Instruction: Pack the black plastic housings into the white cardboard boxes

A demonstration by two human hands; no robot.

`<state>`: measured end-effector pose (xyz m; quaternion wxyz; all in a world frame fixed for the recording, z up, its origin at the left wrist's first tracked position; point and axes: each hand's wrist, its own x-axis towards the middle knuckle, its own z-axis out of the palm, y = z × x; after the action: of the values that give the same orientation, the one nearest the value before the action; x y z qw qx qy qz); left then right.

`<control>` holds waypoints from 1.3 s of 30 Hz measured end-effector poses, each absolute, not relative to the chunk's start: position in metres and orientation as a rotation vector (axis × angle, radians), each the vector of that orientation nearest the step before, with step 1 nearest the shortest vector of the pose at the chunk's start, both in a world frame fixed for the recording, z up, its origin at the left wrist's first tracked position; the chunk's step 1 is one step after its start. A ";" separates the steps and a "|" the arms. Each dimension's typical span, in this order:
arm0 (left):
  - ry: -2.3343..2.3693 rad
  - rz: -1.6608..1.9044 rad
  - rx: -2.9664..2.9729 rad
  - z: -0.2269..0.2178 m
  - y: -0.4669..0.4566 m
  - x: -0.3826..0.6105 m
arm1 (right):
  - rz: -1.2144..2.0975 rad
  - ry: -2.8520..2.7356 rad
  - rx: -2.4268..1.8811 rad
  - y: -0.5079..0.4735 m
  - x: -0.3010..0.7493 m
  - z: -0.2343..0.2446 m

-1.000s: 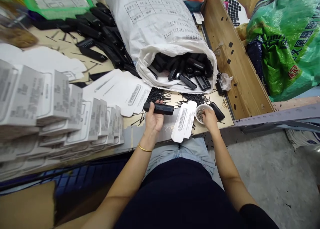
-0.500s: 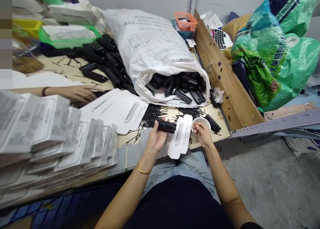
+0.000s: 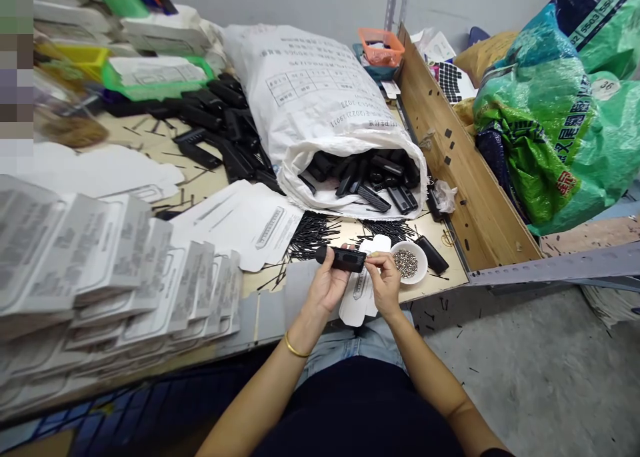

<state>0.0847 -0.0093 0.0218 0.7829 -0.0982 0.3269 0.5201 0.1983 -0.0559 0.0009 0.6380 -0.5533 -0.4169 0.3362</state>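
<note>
In my left hand (image 3: pixel 329 284) lies a long black plastic case (image 3: pixel 344 258), gripped between thumb and fingers. My right hand (image 3: pixel 385 280) pinches at the right end of that case, its fingertips together; anything between them is too small to make out. Under the hands is a white printed card (image 3: pixel 356 308), partly covered by them. Just right of my right hand stands a white bowl (image 3: pixel 424 270) holding many small metal pieces (image 3: pixel 405 262). Another black case (image 3: pixel 432 254) lies beside the bowl. Thin black sticks (image 3: pixel 315 236) are heaped behind my left hand.
A white woven sack (image 3: pixel 320 87) spills black cases towards me. Stacked white boxes (image 3: pixel 125 257) fill the left, with flat printed cards (image 3: pixel 240 220) beside them. A wooden board (image 3: pixel 450 137) edges the table on the right, with green bags (image 3: pixel 540 124) beyond.
My right hand has moved left from the bowl to the end of the black case, uncovering the metal pieces. The other person's hand at the left is out of sight.
</note>
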 end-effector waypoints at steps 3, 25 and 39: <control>0.710 1.123 -0.202 0.020 -0.012 0.084 | 0.686 -0.985 -1.276 -0.055 0.195 -0.002; 0.704 1.308 0.139 0.033 -0.023 0.080 | 0.505 -1.423 -1.311 -0.070 0.208 0.007; 0.792 1.346 0.222 0.035 -0.027 0.071 | 0.642 -1.655 -1.373 -0.069 0.205 0.006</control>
<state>0.0710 -0.0273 0.0354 0.7047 0.0999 0.3560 0.6055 0.2049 -0.0693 0.0059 0.4337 -0.5514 -0.6644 0.2578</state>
